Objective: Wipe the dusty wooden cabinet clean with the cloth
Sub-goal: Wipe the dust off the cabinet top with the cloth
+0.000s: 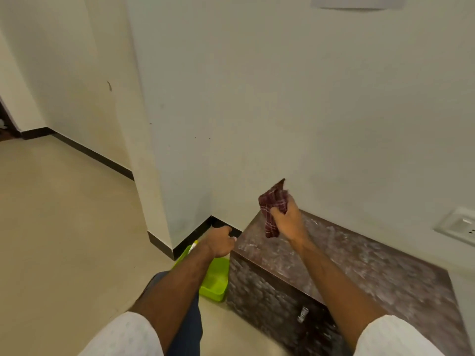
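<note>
Right hand (289, 222) clenched around a crumpled maroon checked cloth (273, 210), raised above the low dark wooden cabinet (359, 268) with its dust-streaked top, left hand (221, 241) curled closed beside a lime-green plastic dustpan (214, 281) on the floor, its grip unclear

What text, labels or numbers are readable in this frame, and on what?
None readable.
Paper sheet at the top of the wall: cut off by the frame, no print visible.
Wall socket: plain, no markings legible.
Cabinet, cloth in the right hand, green dustpan by the left hand: no labels or brand seen.
</note>
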